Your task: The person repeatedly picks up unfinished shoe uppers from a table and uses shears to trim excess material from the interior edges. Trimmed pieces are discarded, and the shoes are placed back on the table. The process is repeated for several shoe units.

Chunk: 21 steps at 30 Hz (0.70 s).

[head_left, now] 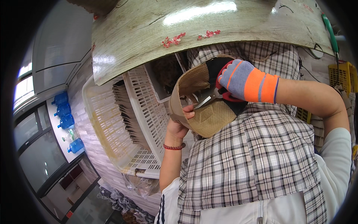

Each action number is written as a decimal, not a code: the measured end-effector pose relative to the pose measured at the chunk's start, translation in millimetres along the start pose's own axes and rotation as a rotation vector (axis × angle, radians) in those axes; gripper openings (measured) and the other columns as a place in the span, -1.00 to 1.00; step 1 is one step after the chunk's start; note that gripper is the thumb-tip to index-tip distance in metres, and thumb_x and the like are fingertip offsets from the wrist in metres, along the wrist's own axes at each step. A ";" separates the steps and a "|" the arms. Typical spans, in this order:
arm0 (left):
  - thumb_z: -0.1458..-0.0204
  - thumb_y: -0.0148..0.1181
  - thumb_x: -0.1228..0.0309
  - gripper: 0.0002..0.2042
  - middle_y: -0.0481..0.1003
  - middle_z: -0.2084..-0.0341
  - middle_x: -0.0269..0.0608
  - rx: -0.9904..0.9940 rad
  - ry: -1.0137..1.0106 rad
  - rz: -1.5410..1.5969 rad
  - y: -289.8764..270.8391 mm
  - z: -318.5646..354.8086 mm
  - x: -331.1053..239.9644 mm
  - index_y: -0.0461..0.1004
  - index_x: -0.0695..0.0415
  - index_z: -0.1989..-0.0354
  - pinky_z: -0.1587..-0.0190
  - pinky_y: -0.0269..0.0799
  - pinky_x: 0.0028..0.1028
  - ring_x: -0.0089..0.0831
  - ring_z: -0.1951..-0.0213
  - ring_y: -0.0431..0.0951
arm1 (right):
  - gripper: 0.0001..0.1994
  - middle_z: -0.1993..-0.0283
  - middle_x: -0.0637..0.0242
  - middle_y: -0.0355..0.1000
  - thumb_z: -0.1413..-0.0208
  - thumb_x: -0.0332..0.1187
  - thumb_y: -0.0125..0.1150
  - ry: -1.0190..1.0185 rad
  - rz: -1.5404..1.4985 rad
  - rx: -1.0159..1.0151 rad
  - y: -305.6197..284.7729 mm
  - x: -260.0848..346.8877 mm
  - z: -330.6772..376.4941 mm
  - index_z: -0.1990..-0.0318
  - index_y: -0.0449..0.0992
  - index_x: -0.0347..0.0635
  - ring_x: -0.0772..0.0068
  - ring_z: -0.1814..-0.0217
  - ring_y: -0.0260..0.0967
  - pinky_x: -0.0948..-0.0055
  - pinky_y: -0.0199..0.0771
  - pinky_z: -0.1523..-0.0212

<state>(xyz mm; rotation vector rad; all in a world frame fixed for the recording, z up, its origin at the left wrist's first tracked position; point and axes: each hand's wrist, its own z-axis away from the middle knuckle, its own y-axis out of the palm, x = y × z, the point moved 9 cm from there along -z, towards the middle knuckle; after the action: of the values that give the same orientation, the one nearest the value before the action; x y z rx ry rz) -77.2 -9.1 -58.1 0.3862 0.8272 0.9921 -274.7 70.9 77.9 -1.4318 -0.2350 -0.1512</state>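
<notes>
Above my lap I hold a brown, woven-textured piece (214,121), bent round like a wide band, with black patches at its right side. My bare left hand (179,126) grips its left edge, thumb on the inside and fingers behind it, partly hidden. My right hand (238,80), in a grey and orange knitted glove, is closed round the red handles of a pair of scissors (208,100). The blades point left inside the band, toward my left thumb. Whether they touch the material I cannot tell.
A wood-patterned table (141,37) with small red clusters (173,39) lies ahead. Left of me stand white plastic baskets (149,99), one holding a row of stacked brown pieces (130,115). A green-handled tool (330,31) and a yellow crate (337,74) are at the right.
</notes>
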 end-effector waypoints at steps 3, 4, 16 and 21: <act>-0.03 0.12 0.63 -0.54 0.55 0.00 0.07 -0.031 0.018 -0.023 -8.6 -0.4 1.9 0.39 0.48 -0.16 -0.15 0.46 -0.39 -0.26 0.02 0.60 | -0.73 0.47 0.28 0.51 -0.01 -0.06 0.29 0.004 0.022 -0.025 1.7 -1.1 2.6 0.35 0.59 -0.06 0.19 0.35 0.53 0.29 0.52 0.28; -0.02 0.12 0.63 -0.54 0.55 -0.01 0.07 -0.044 0.026 -0.030 -10.5 -0.5 1.8 0.38 0.49 -0.16 -0.15 0.46 -0.40 -0.26 0.01 0.60 | -0.72 0.47 0.28 0.51 -0.02 -0.06 0.29 0.013 0.043 -0.029 3.4 -1.7 2.5 0.35 0.59 -0.07 0.19 0.35 0.53 0.29 0.51 0.29; -0.02 0.13 0.65 -0.56 0.56 0.00 0.05 -0.023 0.011 0.000 -5.3 -0.9 1.5 0.41 0.47 -0.14 -0.14 0.45 -0.41 -0.28 0.02 0.59 | -0.70 0.47 0.28 0.51 0.03 -0.05 0.33 0.037 0.080 -0.021 7.6 -0.6 2.7 0.39 0.57 -0.10 0.19 0.35 0.52 0.29 0.48 0.30; -0.02 0.14 0.64 -0.56 0.56 0.01 0.04 0.016 0.013 0.005 8.6 0.8 -3.6 0.42 0.45 -0.14 -0.13 0.45 -0.42 -0.29 0.02 0.60 | -0.69 0.44 0.28 0.53 0.04 -0.04 0.34 0.056 0.089 -0.014 3.3 -1.7 6.7 0.38 0.57 -0.10 0.22 0.30 0.53 0.30 0.48 0.27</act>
<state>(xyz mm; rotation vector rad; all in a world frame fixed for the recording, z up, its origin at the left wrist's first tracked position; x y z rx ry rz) -82.6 -7.7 -50.6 0.3962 0.8463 0.9940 -275.9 77.9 75.1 -1.4476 -0.1241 -0.1203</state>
